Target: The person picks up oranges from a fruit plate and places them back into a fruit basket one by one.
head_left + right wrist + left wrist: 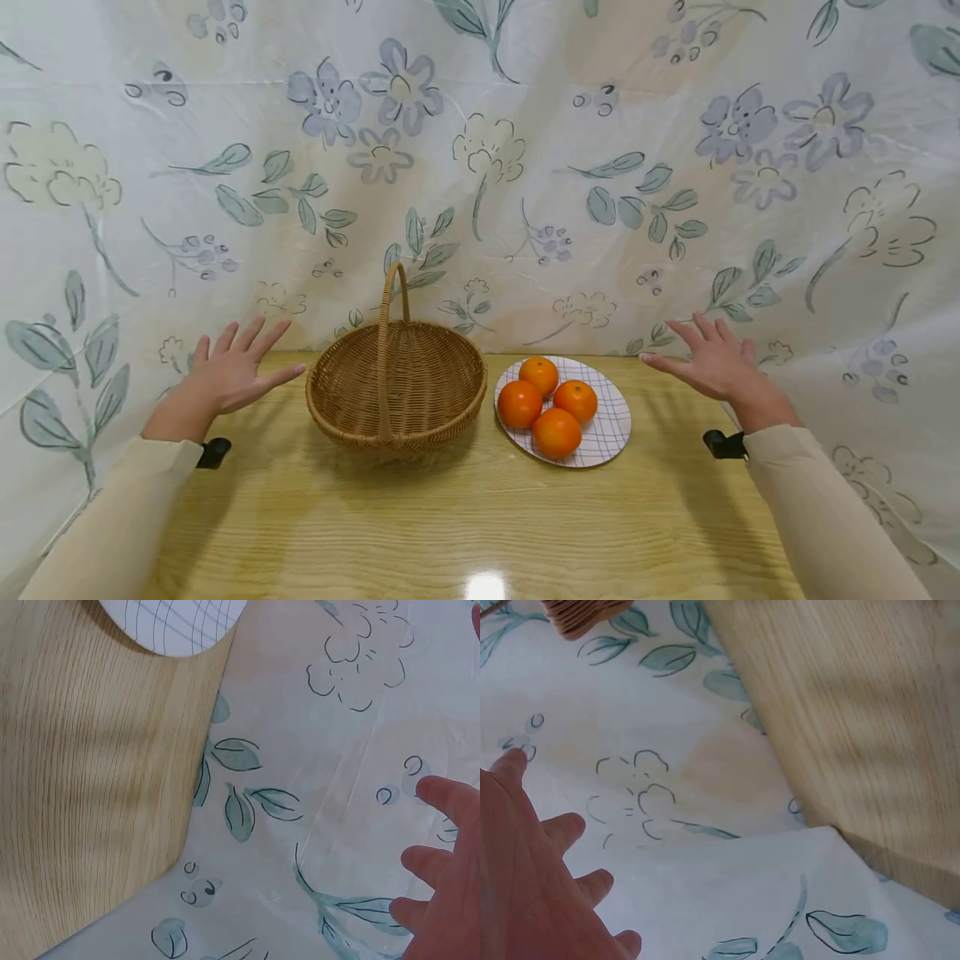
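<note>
In the head view my left hand (pixel 238 371) hovers left of a brown wicker basket (pixel 322 408), fingers spread and holding nothing. The thumb points toward the basket's rim. The basket has a tall arched handle (pixel 384 358), and no contents show inside it. To its right lies a white plate (pixel 611 425) with a grid of thin lines, bearing several oranges (pixel 557 432) grouped toward its left side. My right hand (pixel 712 365) is raised right of the plate, its fingers also spread with nothing between them. Both wrist views show fingertips (pixel 596 886) apart from any object.
The basket and plate stand on a light wooden table (pixel 480 517), near its back edge. Behind and beside it hangs a white cloth (pixel 525 125) printed with flowers and leaves. Each wrist carries a small black mount (pixel 724 444).
</note>
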### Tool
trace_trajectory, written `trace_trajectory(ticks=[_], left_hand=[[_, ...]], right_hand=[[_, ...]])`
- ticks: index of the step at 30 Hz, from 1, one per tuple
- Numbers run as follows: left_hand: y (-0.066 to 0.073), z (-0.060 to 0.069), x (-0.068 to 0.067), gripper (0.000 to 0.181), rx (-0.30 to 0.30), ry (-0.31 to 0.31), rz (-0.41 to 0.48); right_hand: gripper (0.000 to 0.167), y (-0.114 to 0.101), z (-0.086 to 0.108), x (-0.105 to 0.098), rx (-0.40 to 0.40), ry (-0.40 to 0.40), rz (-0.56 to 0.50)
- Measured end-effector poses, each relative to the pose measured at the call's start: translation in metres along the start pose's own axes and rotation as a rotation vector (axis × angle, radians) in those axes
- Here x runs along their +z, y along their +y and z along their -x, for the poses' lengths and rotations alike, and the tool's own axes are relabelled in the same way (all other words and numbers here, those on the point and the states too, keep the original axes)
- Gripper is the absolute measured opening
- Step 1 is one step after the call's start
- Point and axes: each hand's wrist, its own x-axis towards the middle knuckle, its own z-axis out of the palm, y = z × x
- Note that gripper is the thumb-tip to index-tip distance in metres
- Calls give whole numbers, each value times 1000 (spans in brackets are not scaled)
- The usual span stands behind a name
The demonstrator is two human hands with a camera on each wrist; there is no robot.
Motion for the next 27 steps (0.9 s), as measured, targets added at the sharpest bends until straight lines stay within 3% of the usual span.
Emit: trace_trajectory(ticks=[12, 20, 27], left_hand=[[3, 5, 8, 92, 27, 36, -3], [2, 10, 21, 89, 38, 52, 28], [3, 14, 35, 86, 63, 108, 91]], right_hand=[[106, -14, 8, 6, -28, 44, -6], [103, -18, 17, 15, -62, 97, -40], [96, -27, 26, 29, -128, 177, -100]])
